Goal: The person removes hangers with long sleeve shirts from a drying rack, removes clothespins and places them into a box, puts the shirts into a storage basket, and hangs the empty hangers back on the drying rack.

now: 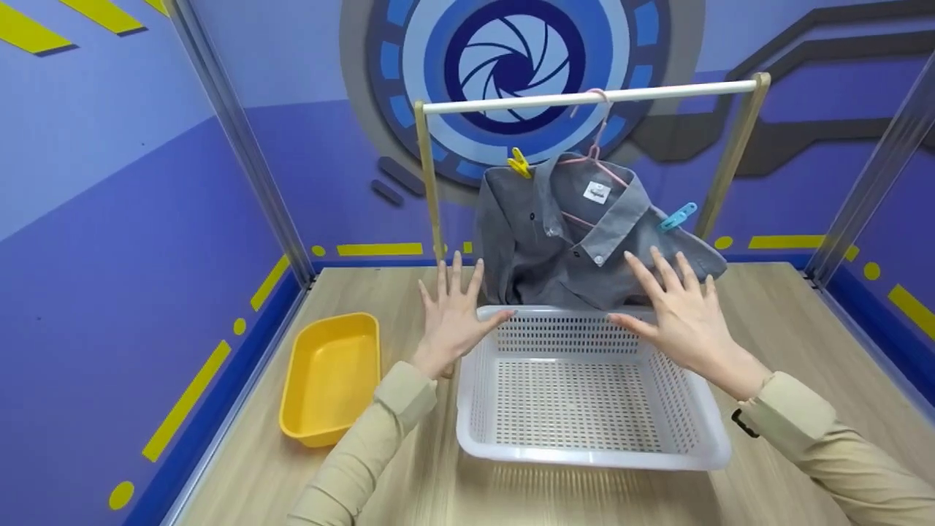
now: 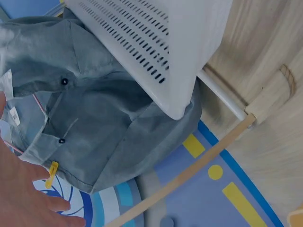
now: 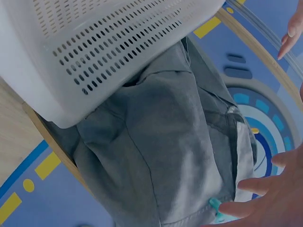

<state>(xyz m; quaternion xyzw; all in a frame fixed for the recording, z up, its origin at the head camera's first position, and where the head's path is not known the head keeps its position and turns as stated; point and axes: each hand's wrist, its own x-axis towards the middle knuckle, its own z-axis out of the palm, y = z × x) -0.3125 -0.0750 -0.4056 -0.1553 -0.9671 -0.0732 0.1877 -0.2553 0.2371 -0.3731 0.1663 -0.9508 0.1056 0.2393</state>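
- The blue-purple back wall (image 1: 314, 161), printed with a camera-aperture motif, rose well beyond the fingers of the left hand (image 1: 451, 318) and the right hand (image 1: 687, 325).
- A pale wood-grain worktop (image 1: 789, 329) lay beneath both sets of fingers.
- A garment rack (image 1: 511, 104), with a white rail and wooden side posts, stood beyond the fingers, its rail higher than all the fingertips.
- The grey collared button-up shirt (image 1: 522, 234) hung from that rack, beyond and between the two sets of fingers; its lower part dropped behind the near basket's far rim.
- The white perforated plastic basket (image 1: 592, 459) sat on the worktop, mostly between the hands and on the near side of the fingertips.
- A yellow plastic basin (image 1: 332, 380) rested on the worktop, out to the left of the left fingers.
- Both hands had straight, spread fingers, thumbs turned toward each other; whether any fingertip touched the shirt could not be told.
- A pink clothes hanger (image 1: 594, 152) held the shirt, hooked over the rail above and between the fingers.
- The light-blue clothespin (image 1: 679, 216) gripped the shirt's shoulder just beyond the right fingertips.
- A yellow clothespin (image 1: 519, 162) clipped the other shoulder, beyond the left fingers.
- The white collar label (image 1: 597, 193) showed between the two sets of fingertips, farther off.
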